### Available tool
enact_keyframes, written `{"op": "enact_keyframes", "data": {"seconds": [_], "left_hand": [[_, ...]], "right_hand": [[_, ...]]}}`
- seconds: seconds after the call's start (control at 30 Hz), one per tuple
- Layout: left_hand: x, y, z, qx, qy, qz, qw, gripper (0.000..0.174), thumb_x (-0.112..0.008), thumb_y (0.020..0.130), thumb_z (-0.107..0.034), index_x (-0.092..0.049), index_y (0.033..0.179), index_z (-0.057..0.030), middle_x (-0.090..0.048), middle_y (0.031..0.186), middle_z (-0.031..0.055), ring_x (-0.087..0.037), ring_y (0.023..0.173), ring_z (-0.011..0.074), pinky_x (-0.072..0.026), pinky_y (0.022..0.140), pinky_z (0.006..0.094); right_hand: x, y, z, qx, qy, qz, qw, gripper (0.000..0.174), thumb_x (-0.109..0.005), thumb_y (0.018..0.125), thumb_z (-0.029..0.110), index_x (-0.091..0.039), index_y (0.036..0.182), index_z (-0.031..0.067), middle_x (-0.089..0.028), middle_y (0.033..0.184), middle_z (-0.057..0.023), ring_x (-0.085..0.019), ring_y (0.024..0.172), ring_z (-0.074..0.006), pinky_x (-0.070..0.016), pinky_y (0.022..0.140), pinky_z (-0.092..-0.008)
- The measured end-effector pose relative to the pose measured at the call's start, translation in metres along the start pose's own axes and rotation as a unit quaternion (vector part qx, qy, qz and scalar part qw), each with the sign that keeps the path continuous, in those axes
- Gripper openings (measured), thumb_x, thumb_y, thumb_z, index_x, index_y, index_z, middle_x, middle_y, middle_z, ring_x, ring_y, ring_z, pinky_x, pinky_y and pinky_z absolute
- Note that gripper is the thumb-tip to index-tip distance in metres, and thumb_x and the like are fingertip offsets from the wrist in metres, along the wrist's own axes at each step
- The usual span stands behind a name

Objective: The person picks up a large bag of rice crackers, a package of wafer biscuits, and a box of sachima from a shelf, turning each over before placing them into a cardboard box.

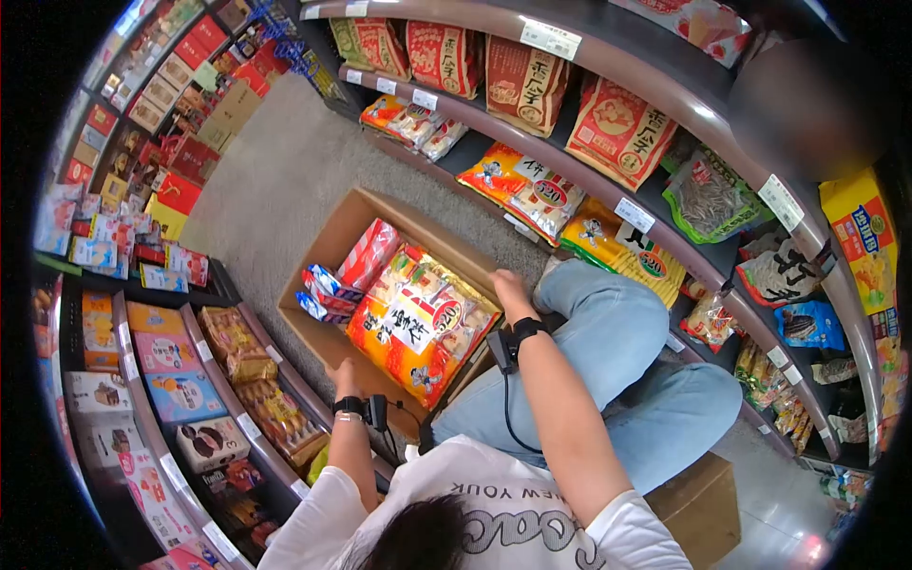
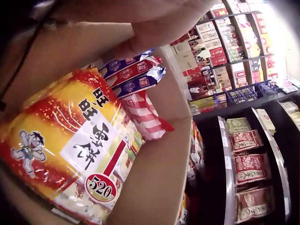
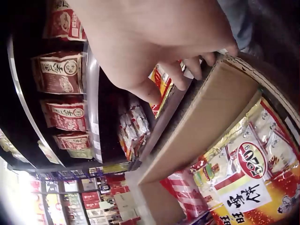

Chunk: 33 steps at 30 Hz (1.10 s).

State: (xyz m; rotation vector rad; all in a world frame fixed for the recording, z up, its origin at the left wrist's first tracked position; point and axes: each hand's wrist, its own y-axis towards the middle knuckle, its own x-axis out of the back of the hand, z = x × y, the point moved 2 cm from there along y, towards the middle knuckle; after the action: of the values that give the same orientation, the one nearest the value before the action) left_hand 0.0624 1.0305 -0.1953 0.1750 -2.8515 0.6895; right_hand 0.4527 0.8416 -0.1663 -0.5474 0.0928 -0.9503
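An open cardboard box (image 1: 318,249) stands on the floor in front of me. Inside it lies a large orange-and-gold bag of rice crackers (image 1: 408,328) marked 520. Beside that bag are a red-and-white striped packet (image 1: 369,255) and several blue and red packets (image 1: 328,293). My left hand (image 1: 344,377) grips the box's near-left wall at its rim; in the left wrist view the hand (image 2: 164,23) is blurred across the top. At the opposite wall my right hand (image 1: 511,293) touches the rim near a corner, its fingers (image 3: 172,75) loosely bent outside the box.
Shelves of red and brown snack bags (image 1: 527,85) curve along the right, with orange cracker bags (image 1: 522,190) on the lower level. Low shelves with boxed sweets (image 1: 180,366) line the left. My bent legs (image 1: 598,323) sit close to the box. Another cardboard box (image 1: 698,508) stands behind me.
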Motion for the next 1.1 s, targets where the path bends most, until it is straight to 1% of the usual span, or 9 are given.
{"op": "enact_keyframes", "data": {"seconds": [0.13, 0.17, 0.3, 0.53, 0.57, 0.67, 0.87, 1.03, 1.1], "left_hand": [[0.0, 0.013, 0.004, 0.052, -0.002, 0.037, 0.998, 0.068, -0.058, 0.074, -0.001, -0.029, 0.136, -0.0054, -0.053, 0.115, 0.0166, -0.057, 0.095, 0.0306, -0.0509, 0.074, 0.0426], [-0.008, 0.001, -0.004, 0.094, 0.032, -0.049, 0.994, 0.06, -0.057, 0.075, -0.002, -0.035, 0.131, -0.0038, -0.054, 0.111, 0.0167, -0.058, 0.091, 0.0304, -0.051, 0.07, 0.0427], [0.01, 0.078, 0.051, 0.123, 0.011, 0.074, 0.99, 0.028, -0.056, 0.077, -0.008, -0.054, 0.104, 0.0017, -0.059, 0.095, 0.0151, -0.059, 0.08, 0.028, -0.0489, 0.064, 0.0413], [-0.001, 0.055, 0.027, 0.135, 0.098, 0.16, 0.973, 0.024, -0.051, 0.08, -0.018, -0.057, 0.089, 0.0034, -0.058, 0.076, 0.0114, -0.059, 0.066, 0.0275, -0.0476, 0.058, 0.0404], [-0.003, 0.074, 0.049, 0.219, -0.014, 0.188, 0.958, 0.021, -0.051, 0.08, -0.02, -0.057, 0.085, -0.0001, -0.057, 0.073, 0.0104, -0.058, 0.063, 0.0272, -0.0471, 0.055, 0.0398], [-0.017, 0.024, 0.01, 0.145, 0.113, 0.101, 0.978, 0.022, -0.052, 0.079, -0.023, -0.057, 0.086, -0.0028, -0.057, 0.074, 0.0098, -0.056, 0.059, 0.0272, -0.0452, 0.051, 0.04], [-0.034, 0.024, -0.001, 0.165, 0.082, 0.186, 0.965, 0.024, -0.052, 0.08, -0.024, -0.055, 0.092, -0.0029, -0.059, 0.082, 0.0111, -0.058, 0.068, 0.0289, -0.0471, 0.058, 0.0422], [-0.032, 0.033, -0.007, -0.008, 0.246, 0.351, 0.904, 0.025, -0.05, 0.084, -0.026, -0.055, 0.093, -0.0031, -0.06, 0.086, 0.0109, -0.059, 0.077, 0.0302, -0.0499, 0.071, 0.0419], [-0.026, 0.052, -0.004, 0.038, 0.241, 0.397, 0.885, 0.022, -0.05, 0.084, -0.023, -0.055, 0.093, -0.0033, -0.06, 0.087, 0.0105, -0.059, 0.079, 0.0282, -0.05, 0.072, 0.0404]], "right_hand": [[-0.007, 0.001, -0.005, -0.023, -0.1, -0.037, 0.994, 0.044, -0.059, 0.08, 0.036, -0.064, 0.111, 0.0042, -0.064, 0.112, -0.0166, -0.058, 0.109, -0.0314, -0.0432, 0.091, -0.0372], [-0.009, 0.0, -0.004, -0.021, -0.111, -0.02, 0.993, 0.045, -0.06, 0.08, 0.037, -0.064, 0.111, 0.0061, -0.064, 0.113, -0.0166, -0.057, 0.11, -0.0317, -0.0424, 0.093, -0.0377], [-0.014, -0.002, -0.002, -0.013, -0.2, 0.008, 0.98, 0.047, -0.061, 0.077, 0.042, -0.064, 0.114, 0.0125, -0.062, 0.117, -0.0166, -0.055, 0.114, -0.0321, -0.0379, 0.1, -0.0397], [-0.005, -0.017, 0.021, -0.043, -0.248, 0.049, 0.967, 0.062, -0.058, 0.074, 0.045, -0.055, 0.127, 0.0128, -0.057, 0.126, -0.0159, -0.05, 0.121, -0.0315, -0.0321, 0.104, -0.0405], [-0.006, -0.017, 0.022, -0.046, -0.242, 0.05, 0.968, 0.063, -0.059, 0.073, 0.045, -0.055, 0.127, 0.012, -0.057, 0.126, -0.0166, -0.05, 0.121, -0.0317, -0.0322, 0.104, -0.0404], [-0.004, -0.02, 0.02, -0.058, -0.21, 0.046, 0.975, 0.067, -0.061, 0.07, 0.046, -0.056, 0.126, 0.0109, -0.059, 0.122, -0.0179, -0.052, 0.118, -0.0329, -0.0333, 0.103, -0.0392], [-0.011, -0.009, 0.001, -0.057, -0.216, -0.011, 0.975, 0.071, -0.064, 0.067, 0.051, -0.057, 0.123, 0.0074, -0.06, 0.117, -0.0221, -0.053, 0.115, -0.0361, -0.04, 0.098, -0.0409], [0.006, -0.023, 0.015, -0.059, -0.121, -0.014, 0.991, 0.085, -0.064, 0.067, 0.058, -0.049, 0.129, 0.0035, -0.051, 0.128, -0.026, -0.048, 0.119, -0.0417, -0.0368, 0.102, -0.0403], [0.009, -0.022, 0.017, -0.045, -0.06, -0.025, 0.997, 0.085, -0.063, 0.07, 0.057, -0.046, 0.131, 0.0, -0.049, 0.131, -0.0256, -0.046, 0.122, -0.0396, -0.0351, 0.104, -0.0393]]}}
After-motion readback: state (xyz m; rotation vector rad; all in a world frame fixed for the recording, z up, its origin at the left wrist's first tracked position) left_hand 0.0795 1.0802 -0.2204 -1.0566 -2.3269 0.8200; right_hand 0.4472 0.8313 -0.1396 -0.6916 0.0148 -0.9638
